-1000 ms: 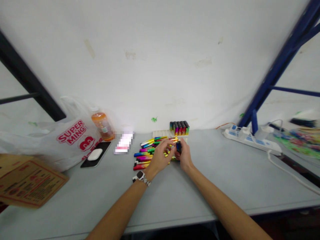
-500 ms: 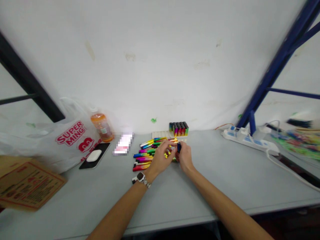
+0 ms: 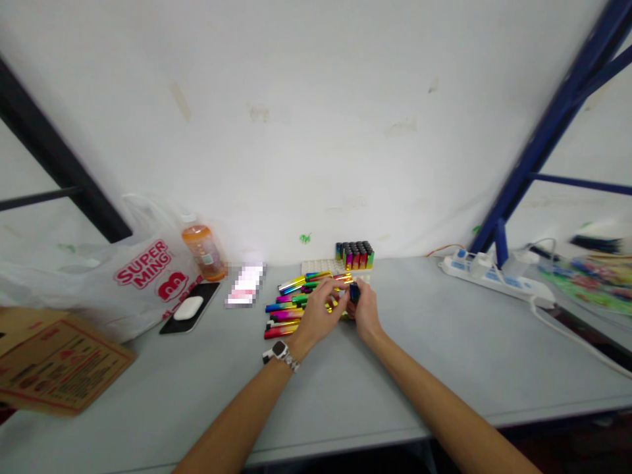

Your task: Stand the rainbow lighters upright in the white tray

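My right hand [image 3: 367,309] is closed round a dark blue lighter [image 3: 354,293], held upright. From the other side, my left hand [image 3: 322,309] has its thumb and index finger bent together at the same lighter; its other fingers are partly hidden. Loose shiny lighters [image 3: 284,316] in metallic red, purple, blue, green and gold lie in a pile beside and beneath my left hand. Just behind, a pale tray with small holes [image 3: 320,266] carries a block of upright lighters [image 3: 359,255] at its right end.
To the left are a cardboard box [image 3: 64,365], a plastic bag [image 3: 128,283], an orange bottle [image 3: 205,253], and a black phone [image 3: 210,293] with a white earbud case [image 3: 188,307] on it. A blurred bright card [image 3: 245,284] lies nearby. A power strip [image 3: 498,282] stands right, by a blue frame [image 3: 538,131].
The whole view has shifted slightly. Both hands stay at nearly the same spot, with the dark blue lighter still between them.
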`<action>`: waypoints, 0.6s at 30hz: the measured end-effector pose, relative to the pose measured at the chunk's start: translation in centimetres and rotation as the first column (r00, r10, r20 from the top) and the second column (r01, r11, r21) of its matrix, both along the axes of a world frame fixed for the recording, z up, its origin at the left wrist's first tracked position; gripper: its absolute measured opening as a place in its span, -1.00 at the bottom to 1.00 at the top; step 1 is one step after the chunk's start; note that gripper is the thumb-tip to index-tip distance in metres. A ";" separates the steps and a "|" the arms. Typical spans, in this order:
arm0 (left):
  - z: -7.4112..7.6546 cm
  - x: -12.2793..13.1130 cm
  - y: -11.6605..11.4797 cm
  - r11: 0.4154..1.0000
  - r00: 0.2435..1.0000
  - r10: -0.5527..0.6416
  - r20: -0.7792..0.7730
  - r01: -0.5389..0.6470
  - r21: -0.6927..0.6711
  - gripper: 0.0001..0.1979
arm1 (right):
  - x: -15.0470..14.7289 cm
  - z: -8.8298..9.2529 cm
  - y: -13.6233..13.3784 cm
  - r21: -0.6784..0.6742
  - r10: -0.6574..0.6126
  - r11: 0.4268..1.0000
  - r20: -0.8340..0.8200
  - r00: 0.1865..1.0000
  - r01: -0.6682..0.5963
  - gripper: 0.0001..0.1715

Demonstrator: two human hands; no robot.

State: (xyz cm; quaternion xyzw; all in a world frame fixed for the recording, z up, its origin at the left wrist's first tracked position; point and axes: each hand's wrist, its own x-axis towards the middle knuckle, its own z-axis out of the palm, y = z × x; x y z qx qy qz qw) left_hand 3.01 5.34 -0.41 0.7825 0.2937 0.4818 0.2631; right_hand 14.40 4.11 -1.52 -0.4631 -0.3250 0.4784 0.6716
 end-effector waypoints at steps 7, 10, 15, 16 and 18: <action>-0.3 0.3 0.4 0.992 0.991 0.115 0.073 -0.111 -0.053 -0.78 | -0.1 -0.3 0.1 0.109 0.035 0.993 0.173 0.984 -0.054 -0.50; -0.4 0.4 0.6 0.982 0.979 0.167 0.121 -0.153 -0.111 -0.75 | -0.1 -0.6 0.2 0.175 0.057 0.979 0.261 0.964 -0.106 -0.63; -0.3 0.1 1.2 0.980 0.978 0.146 0.151 -0.122 -0.156 -0.74 | 0.1 -0.6 0.4 0.213 0.065 0.968 0.297 0.953 -0.132 -0.69; -0.2 0.1 1.5 0.980 0.978 0.136 0.160 -0.109 -0.163 -0.74 | 0.3 -0.5 0.5 0.222 0.037 0.968 0.329 0.944 -0.115 -0.70; 0.3 0.1 2.6 0.979 0.977 0.118 0.179 -0.084 -0.185 -0.72 | 0.9 -0.3 0.6 0.235 -0.047 0.971 0.408 0.912 -0.055 -0.71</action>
